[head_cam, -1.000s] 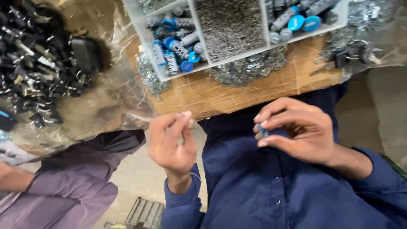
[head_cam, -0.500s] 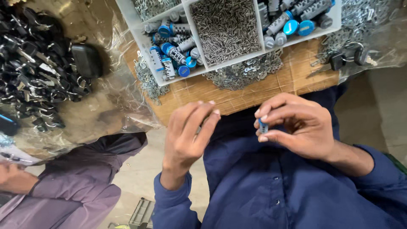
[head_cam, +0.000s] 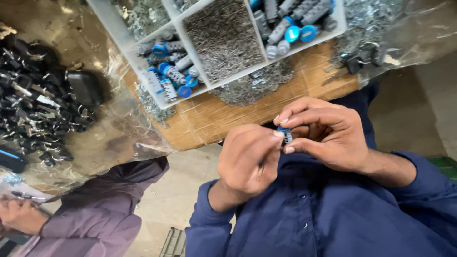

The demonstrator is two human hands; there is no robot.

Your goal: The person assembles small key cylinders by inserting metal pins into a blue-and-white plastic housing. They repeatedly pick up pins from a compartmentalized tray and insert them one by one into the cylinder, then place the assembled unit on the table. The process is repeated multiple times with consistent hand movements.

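Wooden desk [head_cam: 266, 112] carries a white compartment tray [head_cam: 119, 28] with grey pins in the middle and blue-capped cylinders on either side. Below it, the right hand [head_cam: 328, 135] pinches one small blue-capped cylinder [head_cam: 285, 134] at its fingertips while the left hand [head_cam: 250, 159] closes its fingers against that piece. Judging by the full tray, many cylinders remain unhandled.

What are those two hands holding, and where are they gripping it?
A small blue-capped metal cylinder, pinched between the right hand fingertips around its body; the left hand touches its end, but its own grip cannot be told.
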